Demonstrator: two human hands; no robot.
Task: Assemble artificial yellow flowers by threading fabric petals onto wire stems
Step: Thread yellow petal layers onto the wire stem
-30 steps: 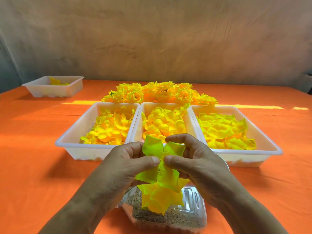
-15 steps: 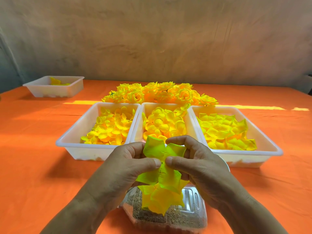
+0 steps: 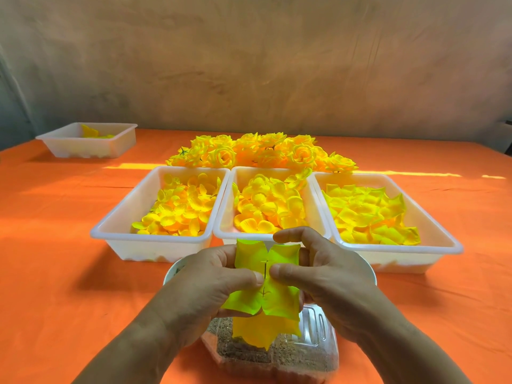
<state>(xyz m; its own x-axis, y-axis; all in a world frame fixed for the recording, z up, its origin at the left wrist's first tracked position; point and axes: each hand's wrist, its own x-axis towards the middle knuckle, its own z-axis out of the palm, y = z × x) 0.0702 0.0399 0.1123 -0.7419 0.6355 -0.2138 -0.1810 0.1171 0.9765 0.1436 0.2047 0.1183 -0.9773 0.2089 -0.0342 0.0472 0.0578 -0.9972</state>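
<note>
– Fingers (image 3: 224, 252) of the left hand (image 3: 205, 284): how did they lie?
– Curled. The thumb pressed from the front and the others sat behind, pinching the left half of a yellow-green fabric petal piece (image 3: 256, 257).
– And the right hand (image 3: 324, 278)?
– It mirrored the left. Its thumb nearly met the left thumb tip to tip at the middle of the fabric. The forefinger arched over the top edge, and the remaining fingers gripped the right half from behind.
– Where was the stem?
– A thin dark line, seemingly the wire stem (image 3: 265, 274), ran up and down in the gap between the two thumbs, at the centre of the lobes. Its lower end was hidden.
– One piece or several?
– I could not tell for the four lobes in the grip. A deeper yellow pointed layer (image 3: 263, 332) hung just below both hands, over a clear plastic box (image 3: 318, 325) holding brown granules.
– And the table, left to right?
– Far left, well apart, stood a small white tray (image 3: 66, 146) with a few yellow petals. Beyond the hands three white trays touched side by side. The left tray (image 3: 149, 241) and the middle tray (image 3: 225, 206) held rounded petals, and the right tray (image 3: 443, 241) held flat pointed ones. Finished yellow roses (image 3: 263, 151) were heaped behind them. A white bowl (image 3: 169, 273) showed its rim behind the wrists, all on an orange cloth (image 3: 55, 245).
</note>
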